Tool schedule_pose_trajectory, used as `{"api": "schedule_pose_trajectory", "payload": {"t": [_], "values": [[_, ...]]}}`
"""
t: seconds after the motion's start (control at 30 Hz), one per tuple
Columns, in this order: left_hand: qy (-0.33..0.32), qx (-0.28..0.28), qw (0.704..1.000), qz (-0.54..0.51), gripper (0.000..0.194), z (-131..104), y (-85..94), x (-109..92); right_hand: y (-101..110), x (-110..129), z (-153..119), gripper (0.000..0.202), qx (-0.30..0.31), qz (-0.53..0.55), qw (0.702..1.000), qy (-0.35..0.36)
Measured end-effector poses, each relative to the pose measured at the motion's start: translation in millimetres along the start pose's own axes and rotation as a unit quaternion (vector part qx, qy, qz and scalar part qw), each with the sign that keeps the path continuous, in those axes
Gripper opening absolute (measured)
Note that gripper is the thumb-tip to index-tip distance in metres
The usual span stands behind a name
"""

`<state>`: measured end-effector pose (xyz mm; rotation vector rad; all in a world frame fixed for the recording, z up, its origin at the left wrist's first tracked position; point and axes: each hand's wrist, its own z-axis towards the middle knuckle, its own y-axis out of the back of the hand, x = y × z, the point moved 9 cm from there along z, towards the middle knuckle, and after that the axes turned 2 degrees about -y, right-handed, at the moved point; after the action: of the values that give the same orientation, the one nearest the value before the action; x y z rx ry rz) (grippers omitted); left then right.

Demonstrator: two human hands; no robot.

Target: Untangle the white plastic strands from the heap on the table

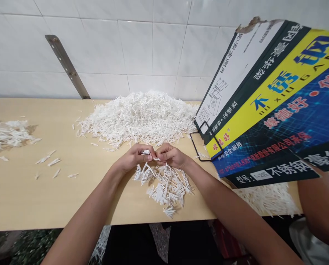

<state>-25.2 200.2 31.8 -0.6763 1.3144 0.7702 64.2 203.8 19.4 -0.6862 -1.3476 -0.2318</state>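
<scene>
My left hand (138, 156) is closed, with small white plastic pieces pinched between thumb and fingers. Touching it at the fingertips, my right hand (171, 155) is closed on a white branched plastic piece. Under both hands, a bunch of white branched pieces (168, 184) lies on the wooden table (56, 206) near its front edge. Just behind the hands rises a large heap of small white pieces (145, 116).
A printed cardboard box (263, 99) leans at the right, with a black wire frame (193, 147) at its lower corner. More white pieces (7, 134) lie at the far left. Another person's arm (318, 206) shows beyond the box. A metal bracket (67, 68) is on the tiled wall.
</scene>
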Motion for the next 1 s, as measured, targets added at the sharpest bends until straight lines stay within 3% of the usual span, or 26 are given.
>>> {"api": "schedule_pose_trajectory", "payload": {"t": [0.13, 0.2, 0.27, 0.3, 0.37, 0.43, 0.5, 0.6, 0.7, 0.83, 1.0], "values": [[0.003, -0.036, 0.997, -0.070, 0.030, -5.2, 9.1, 5.9, 0.1, 10.2, -3.8, 0.055, 0.007, 0.002, 1.000, 0.031], [0.030, -0.079, 0.995, -0.053, 0.029, -5.7, 15.5, 11.0, 4.9, 8.2, -2.4, 0.044, -0.046, -0.022, 0.998, 0.023], [0.038, -0.117, 0.992, -0.006, 0.029, -3.6, 21.1, 10.5, 15.3, 8.7, -2.3, 0.030, -0.148, -0.079, 0.985, 0.029], [0.034, -0.134, 0.990, 0.022, 0.029, -2.2, 24.0, 8.1, 22.1, 12.4, -5.1, 0.022, -0.216, -0.129, 0.967, 0.042], [0.026, -0.163, 0.983, 0.076, 0.029, -0.1, 29.0, 2.6, 31.8, 27.7, -17.7, 0.012, -0.348, -0.250, 0.900, 0.083], [0.025, -0.169, 0.978, 0.121, 0.028, 0.9, 30.2, -1.8, 28.9, 44.9, -30.0, 0.015, -0.416, -0.363, 0.823, 0.130], [0.022, -0.154, 0.974, 0.163, 0.026, 1.0, 27.1, -4.9, 17.6, 55.8, -33.4, 0.022, -0.403, -0.439, 0.783, 0.177], [0.019, -0.116, 0.968, 0.222, 0.026, 1.0, 17.6, -5.4, -1.9, 59.7, -29.8, 0.025, -0.334, -0.512, 0.758, 0.229], [0.026, -0.078, 0.965, 0.247, 0.019, 2.4, 7.8, -1.2, -15.4, 55.9, -25.5, 0.015, -0.291, -0.551, 0.740, 0.254], [0.028, -0.066, 0.975, 0.212, 0.017, 4.6, 3.3, -1.6, -11.9, 54.4, -28.5, 0.017, -0.322, -0.520, 0.747, 0.261], [0.025, -0.109, 0.985, 0.133, 0.032, 4.7, 9.6, -2.6, 8.1, 49.7, -30.3, 0.029, -0.382, -0.463, 0.777, 0.190]]}}
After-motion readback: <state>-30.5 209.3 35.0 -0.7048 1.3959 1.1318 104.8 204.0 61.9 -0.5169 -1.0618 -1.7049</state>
